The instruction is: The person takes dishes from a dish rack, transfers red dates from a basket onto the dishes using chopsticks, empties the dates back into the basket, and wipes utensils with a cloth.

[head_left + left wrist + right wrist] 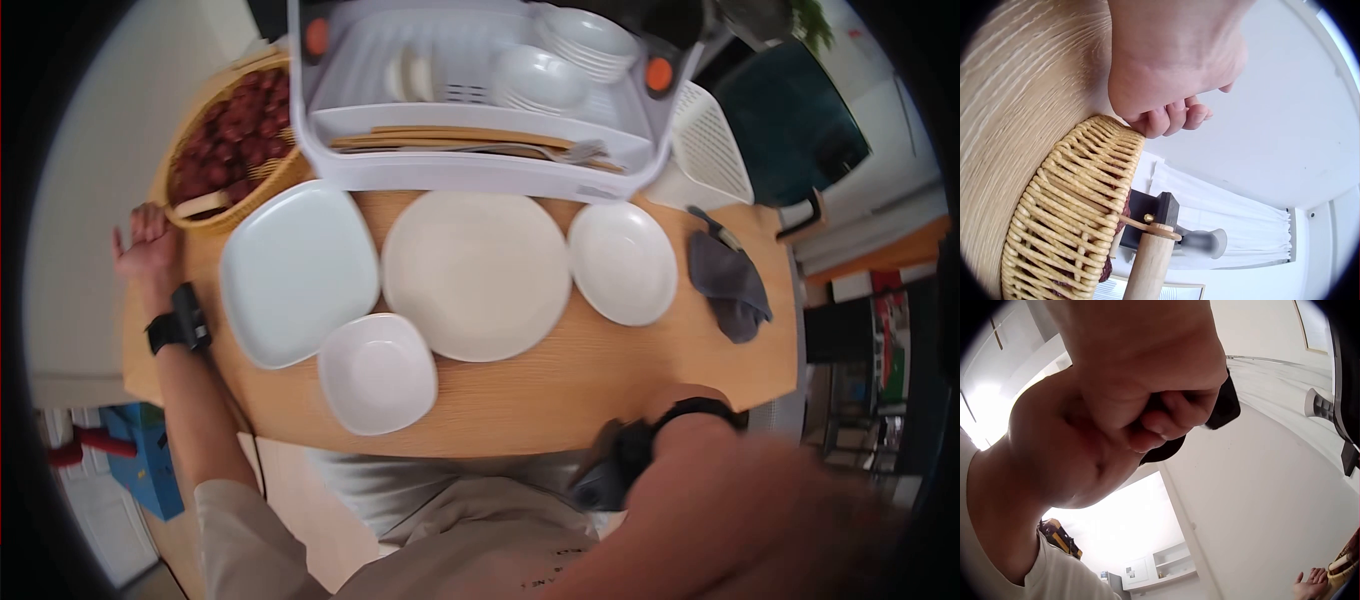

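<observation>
I've got left hand [1172, 87] loose, holding nothing, just beside wicker basket [1069, 206]; right hand [1154, 394] up at head [1054, 447], fingers curled, can't tell if gripping.

Left hand [148, 245] just beside a woven basket [272, 180], four pale dishes [476, 275] on the wooden table [520, 400]

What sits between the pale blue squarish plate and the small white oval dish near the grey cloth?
The large round cream plate lies between the pale blue plate and the white oval dish; the head view shows it.
</observation>
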A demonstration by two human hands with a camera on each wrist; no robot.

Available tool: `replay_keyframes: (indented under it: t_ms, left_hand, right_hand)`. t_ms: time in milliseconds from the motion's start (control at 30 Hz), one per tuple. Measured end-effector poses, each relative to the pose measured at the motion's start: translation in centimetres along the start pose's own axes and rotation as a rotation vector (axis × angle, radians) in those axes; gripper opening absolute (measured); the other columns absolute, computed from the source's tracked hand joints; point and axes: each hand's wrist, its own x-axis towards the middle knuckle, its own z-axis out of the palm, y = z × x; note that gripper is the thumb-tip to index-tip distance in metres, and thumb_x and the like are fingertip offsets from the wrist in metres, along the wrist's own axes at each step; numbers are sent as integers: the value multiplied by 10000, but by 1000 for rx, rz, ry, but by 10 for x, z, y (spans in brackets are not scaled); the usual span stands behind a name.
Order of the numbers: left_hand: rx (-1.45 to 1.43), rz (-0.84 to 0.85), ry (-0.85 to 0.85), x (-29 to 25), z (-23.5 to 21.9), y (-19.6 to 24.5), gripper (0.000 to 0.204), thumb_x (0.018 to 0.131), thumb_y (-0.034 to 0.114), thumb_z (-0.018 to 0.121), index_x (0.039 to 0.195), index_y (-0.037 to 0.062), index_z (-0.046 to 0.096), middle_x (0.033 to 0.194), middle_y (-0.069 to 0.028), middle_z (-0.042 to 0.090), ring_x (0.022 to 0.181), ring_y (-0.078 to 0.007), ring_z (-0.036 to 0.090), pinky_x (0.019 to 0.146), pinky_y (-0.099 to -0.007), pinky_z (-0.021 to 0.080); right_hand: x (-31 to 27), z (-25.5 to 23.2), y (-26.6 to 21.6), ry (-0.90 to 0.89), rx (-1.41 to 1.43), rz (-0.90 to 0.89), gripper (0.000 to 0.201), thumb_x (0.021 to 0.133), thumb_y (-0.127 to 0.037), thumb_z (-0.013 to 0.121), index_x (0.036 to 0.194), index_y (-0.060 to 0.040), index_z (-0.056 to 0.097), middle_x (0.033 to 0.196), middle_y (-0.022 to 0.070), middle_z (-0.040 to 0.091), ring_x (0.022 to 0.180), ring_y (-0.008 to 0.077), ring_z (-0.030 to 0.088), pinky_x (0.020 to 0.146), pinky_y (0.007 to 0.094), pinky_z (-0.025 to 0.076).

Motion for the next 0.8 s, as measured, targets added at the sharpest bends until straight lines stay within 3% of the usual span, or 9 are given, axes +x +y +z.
replay_keyframes:
  t_ms: [33, 100, 133, 200, 267, 400, 533, 600, 800]
  left_hand:
    - [77, 85, 178, -14, 30, -11, 362, 860, 350, 477, 730, 21, 404, 609, -32, 299, 524, -152, 226, 471, -301, 198]
    - [-4, 28, 93, -9, 18, -7, 359, 862, 349, 487, 739, 18, 419, 613, -38, 315, 509, -147, 226, 468, -295, 206]
    - [-42, -6, 49, -11, 20, -8, 364, 869, 353, 484, 736, 21, 417, 610, -38, 312, 503, -145, 227, 466, -293, 209]
    - [-27, 21, 68, -13, 25, -10, 369, 879, 360, 478, 729, 29, 411, 607, -36, 309, 497, -143, 228, 462, -290, 211]
    - [-8, 14, 84, -17, 29, -12, 376, 889, 366, 472, 722, 37, 404, 604, -35, 305, 491, -141, 230, 458, -288, 212]
    - [-26, 36, 129, -21, 35, -16, 363, 914, 349, 468, 703, 61, 398, 597, -21, 316, 478, -134, 238, 432, -283, 201]
    - [11, -18, 184, -15, 28, -13, 349, 931, 318, 462, 688, 75, 399, 588, -17, 329, 463, -127, 229, 409, -285, 183]
    - [12, -8, 211, -18, 34, -16, 348, 936, 310, 459, 683, 78, 400, 584, -16, 330, 459, -126, 225, 404, -286, 179]
    - [-48, -4, 241, -23, 40, -16, 352, 938, 311, 457, 684, 73, 406, 581, -19, 340, 457, -132, 226, 402, -278, 184]
  right_hand:
    - [12, 13, -11, -16, -14, -49, 124, 750, -52, 683, 660, -29, 600, 612, 33, 566, 528, 162, 556, 524, 242, 453]
    - [-91, -67, 8, -40, -79, -145, 130, 745, -70, 685, 650, -44, 599, 608, 30, 564, 538, 160, 560, 532, 250, 456]
    - [26, -4, -12, -53, -122, -193, 133, 742, -78, 686, 644, -51, 599, 607, 28, 564, 543, 159, 563, 536, 254, 458]
    - [12, -58, 13, -84, -218, -260, 139, 737, -96, 688, 634, -66, 599, 603, 25, 562, 553, 157, 567, 544, 262, 462]
    - [21, -57, 30, 61, -65, 212, 141, 755, -69, 667, 637, -29, 601, 614, 11, 592, 575, 118, 578, 543, 248, 441]
    - [22, -68, 105, 501, -279, 319, 129, 763, -118, 665, 789, 9, 674, 693, 99, 648, 604, 172, 604, 595, 280, 487]
    - [28, -84, 150, 694, -290, 412, 173, 773, -121, 653, 858, 28, 677, 796, 154, 676, 686, 240, 650, 664, 333, 520]
    - [36, -84, 172, 530, -537, 392, 248, 815, -89, 639, 1026, 36, 677, 915, 174, 697, 818, 287, 688, 761, 357, 536]
    - [59, -53, 213, 74, -676, 690, 255, 777, -86, 578, 974, 47, 670, 1040, 250, 656, 1009, 391, 644, 887, 439, 516]
